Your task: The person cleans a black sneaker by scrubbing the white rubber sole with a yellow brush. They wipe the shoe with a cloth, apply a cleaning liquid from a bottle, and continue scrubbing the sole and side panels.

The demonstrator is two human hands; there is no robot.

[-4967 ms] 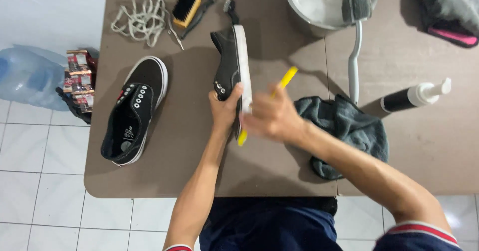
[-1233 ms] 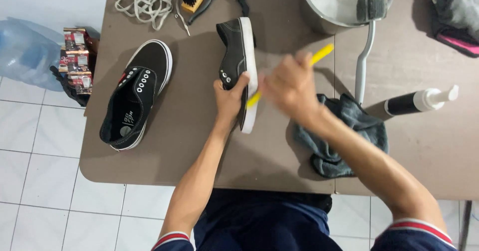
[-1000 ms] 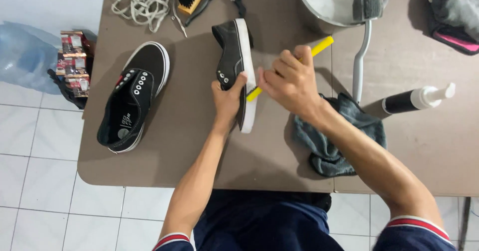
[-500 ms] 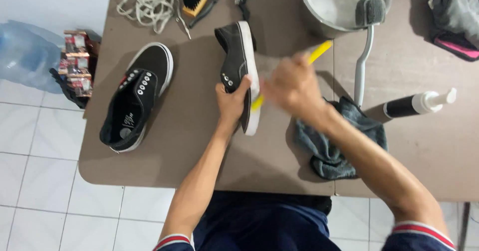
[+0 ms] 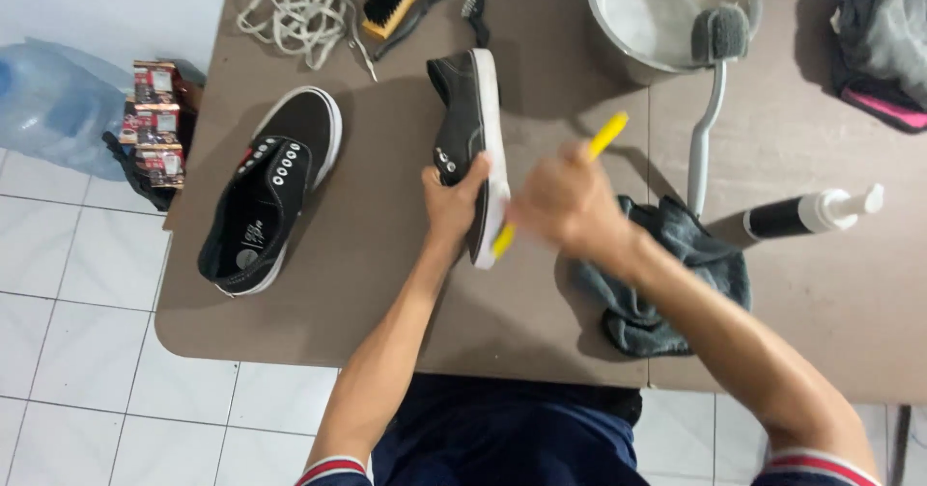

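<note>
Two black shoes sit on the brown table (image 5: 386, 303): one shoe (image 5: 270, 192) lies flat at the left, the other shoe (image 5: 473, 138) stands on its side, gripped at the heel end by the left hand (image 5: 454, 201). The blurred right hand (image 5: 570, 201) clutches a yellow brush (image 5: 603, 138) against its white sole. A grey cloth (image 5: 666, 274) lies just right.

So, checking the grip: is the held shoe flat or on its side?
On its side: shoe shows its white sole edge, left hand steadying it.
</note>
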